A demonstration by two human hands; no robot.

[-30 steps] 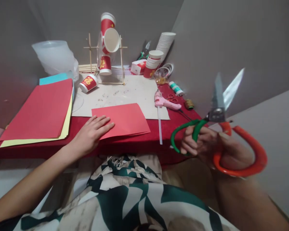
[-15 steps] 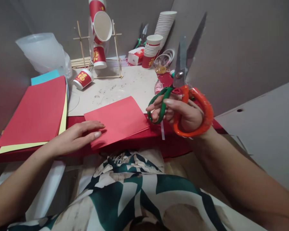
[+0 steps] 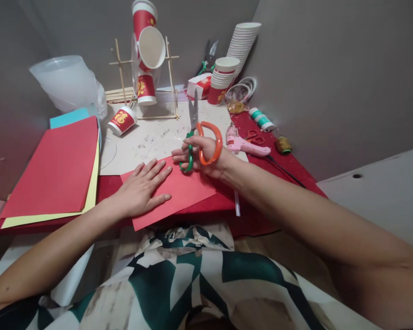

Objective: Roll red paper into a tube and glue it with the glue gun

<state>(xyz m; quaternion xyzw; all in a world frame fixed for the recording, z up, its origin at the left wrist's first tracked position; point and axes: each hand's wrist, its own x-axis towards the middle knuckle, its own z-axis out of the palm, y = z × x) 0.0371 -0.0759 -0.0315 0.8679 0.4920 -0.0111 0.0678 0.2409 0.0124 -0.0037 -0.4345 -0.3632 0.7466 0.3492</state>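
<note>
My left hand point(image 3: 144, 188) lies flat with fingers spread on a sheet of red paper point(image 3: 189, 188) at the table's front edge. Just above that paper's far side, my right hand point(image 3: 206, 156) holds scissors point(image 3: 193, 114) with one orange and one green handle. Their blades point away from me and stand slightly apart. Some of the right hand's fingers reach out past the green loop. Under the paper's far edge lies a pale board point(image 3: 161, 133). Part of the paper is hidden beneath my left hand.
Red and yellow sheets point(image 3: 51, 169) are piled at left. Behind stand a stick frame point(image 3: 174, 82) with red-and-white paper cups point(image 3: 146, 89), and a stack of cups point(image 3: 242, 43). At right lie a pink glue gun point(image 3: 244, 145), a thread spool point(image 3: 261, 119) and small red scissors point(image 3: 256, 136).
My right hand has brought the scissors left and down toward the red paper, with the blades closer together. My left hand has slid further onto the paper and spread its fingers.
</note>
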